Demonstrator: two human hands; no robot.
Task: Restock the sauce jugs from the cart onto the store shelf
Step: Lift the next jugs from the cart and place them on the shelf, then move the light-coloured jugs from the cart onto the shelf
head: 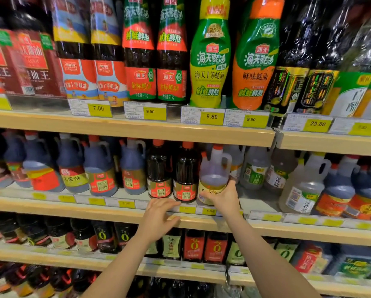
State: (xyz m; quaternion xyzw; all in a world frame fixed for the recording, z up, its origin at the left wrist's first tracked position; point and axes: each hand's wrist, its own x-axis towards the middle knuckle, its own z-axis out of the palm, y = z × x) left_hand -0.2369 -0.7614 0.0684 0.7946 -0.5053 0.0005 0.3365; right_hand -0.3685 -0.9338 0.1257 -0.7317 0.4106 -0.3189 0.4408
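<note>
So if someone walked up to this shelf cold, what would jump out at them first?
Probably the two hands at the middle shelf: the right hand grips a pale jug with a red cap at the shelf's front edge, while the left hand hovers open beside it, below two dark bottles. Above them, the bright green and orange squeeze bottles and yellow price tags stand out.

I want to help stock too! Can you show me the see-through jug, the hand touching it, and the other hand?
Clear jug [214,168], head view, on its pale upper body.
Right hand [224,195], head view, on its back.
Left hand [159,211], head view, on its back.
</note>
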